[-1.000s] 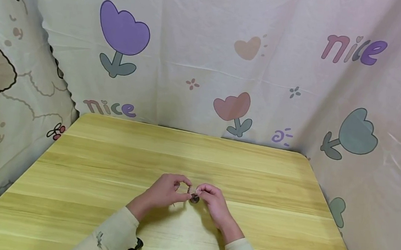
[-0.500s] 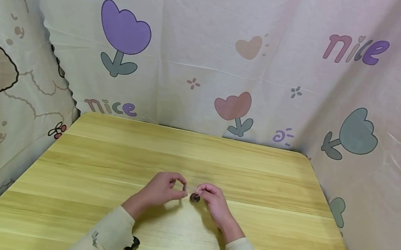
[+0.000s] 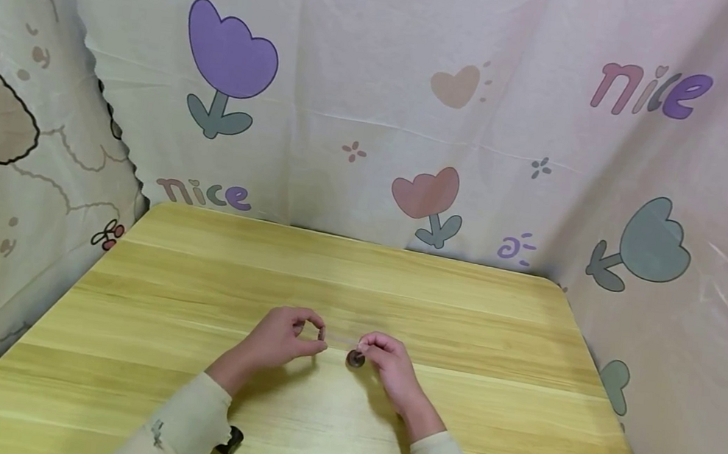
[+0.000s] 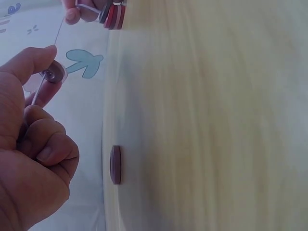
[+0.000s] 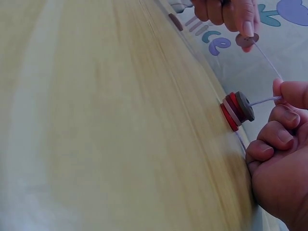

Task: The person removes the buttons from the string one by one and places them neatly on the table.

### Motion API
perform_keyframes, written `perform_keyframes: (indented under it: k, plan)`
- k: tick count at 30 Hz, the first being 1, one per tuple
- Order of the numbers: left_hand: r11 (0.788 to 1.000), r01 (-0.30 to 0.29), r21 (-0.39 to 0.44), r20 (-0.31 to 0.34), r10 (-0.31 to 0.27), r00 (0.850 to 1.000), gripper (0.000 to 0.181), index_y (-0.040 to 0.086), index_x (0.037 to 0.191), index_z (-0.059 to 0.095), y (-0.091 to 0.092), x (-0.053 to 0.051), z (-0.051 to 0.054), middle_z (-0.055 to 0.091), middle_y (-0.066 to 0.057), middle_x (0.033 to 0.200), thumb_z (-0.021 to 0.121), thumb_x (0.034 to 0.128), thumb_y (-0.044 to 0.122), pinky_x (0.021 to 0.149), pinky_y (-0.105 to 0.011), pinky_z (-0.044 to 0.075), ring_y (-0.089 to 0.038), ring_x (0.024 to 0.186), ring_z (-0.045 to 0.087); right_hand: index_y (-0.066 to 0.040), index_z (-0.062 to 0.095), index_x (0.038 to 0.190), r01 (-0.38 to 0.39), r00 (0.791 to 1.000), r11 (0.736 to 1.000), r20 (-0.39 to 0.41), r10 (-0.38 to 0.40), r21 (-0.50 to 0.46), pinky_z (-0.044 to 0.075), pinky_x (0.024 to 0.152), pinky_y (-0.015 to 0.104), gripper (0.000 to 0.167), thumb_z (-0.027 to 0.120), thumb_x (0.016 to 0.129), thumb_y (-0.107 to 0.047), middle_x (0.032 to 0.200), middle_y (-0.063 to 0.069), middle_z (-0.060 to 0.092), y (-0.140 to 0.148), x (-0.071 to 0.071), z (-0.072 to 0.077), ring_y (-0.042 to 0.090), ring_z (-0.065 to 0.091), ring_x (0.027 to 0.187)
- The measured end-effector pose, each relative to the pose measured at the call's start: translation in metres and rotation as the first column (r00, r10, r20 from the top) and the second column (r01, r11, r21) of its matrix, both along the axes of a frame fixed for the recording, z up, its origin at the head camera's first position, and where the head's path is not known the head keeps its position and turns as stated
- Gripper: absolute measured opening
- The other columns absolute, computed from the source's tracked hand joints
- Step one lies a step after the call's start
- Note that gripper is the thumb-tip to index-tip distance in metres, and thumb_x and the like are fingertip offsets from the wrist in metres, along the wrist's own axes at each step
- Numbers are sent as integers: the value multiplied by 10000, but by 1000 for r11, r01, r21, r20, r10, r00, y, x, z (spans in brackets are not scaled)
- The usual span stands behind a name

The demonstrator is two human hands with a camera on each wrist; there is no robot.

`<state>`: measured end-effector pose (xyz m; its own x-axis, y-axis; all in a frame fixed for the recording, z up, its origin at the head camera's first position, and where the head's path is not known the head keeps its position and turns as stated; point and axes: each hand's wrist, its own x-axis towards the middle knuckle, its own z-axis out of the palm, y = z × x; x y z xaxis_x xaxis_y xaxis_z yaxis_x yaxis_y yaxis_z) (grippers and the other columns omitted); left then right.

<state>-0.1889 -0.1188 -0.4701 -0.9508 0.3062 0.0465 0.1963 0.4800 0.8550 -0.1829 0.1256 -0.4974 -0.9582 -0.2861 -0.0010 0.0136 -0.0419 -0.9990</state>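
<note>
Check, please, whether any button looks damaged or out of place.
No damage is visible. One brown button lies alone on the table, apart from the threaded button stack by the right hand, so it stands out; probably it is just not yet strung.

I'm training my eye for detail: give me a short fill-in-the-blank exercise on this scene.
1. A pale string stretches ____ the left hand and the right hand.
2. The button stack is nearer the ____ hand.
3. A brown button is pinched by the ____ hand.
4. The stack's end button, facing the right hand, is coloured ____.

Missing words: between; right; left; dark grey.
</note>
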Motion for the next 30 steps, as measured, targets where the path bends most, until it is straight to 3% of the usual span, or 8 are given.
perform_keyframes:
  k: [13,20,27,30]
  plan:
    - [999,-46,8,43,46,998,255,116,1060,738,-14,2,3,274,55,577,823,844,221,502,-262,281,-109,495,252,164,597,961,-14,1000,1000,-15,13,-8,428,840,338,191,581,933,-25,898,93,607,0,0,0,207,536,892]
    - [998,-61,9,32,61,998,277,109,1062,737,-24,3,4,284,54,575,824,839,248,504,-269,299,-103,493,261,150,609,944,-6,1000,1000,-23,5,-11,435,827,326,176,579,924,-22,886,86,615,1,-1,-2,209,541,883]
    - [995,-98,29,70,96,993,293,91,1082,725,-34,5,5,294,42,568,823,841,227,515,-269,364,-113,459,372,149,606,948,-5,1000,1000,-7,5,-17,431,829,333,182,587,924,-31,890,91,599,0,0,0,226,528,887]
    - [993,-120,18,80,118,990,285,107,1076,727,-38,5,6,292,35,579,827,837,226,518,-277,329,-123,471,331,149,602,953,-4,1000,1000,-7,3,-10,432,836,328,186,592,929,-35,891,77,599,1,0,0,216,529,892]
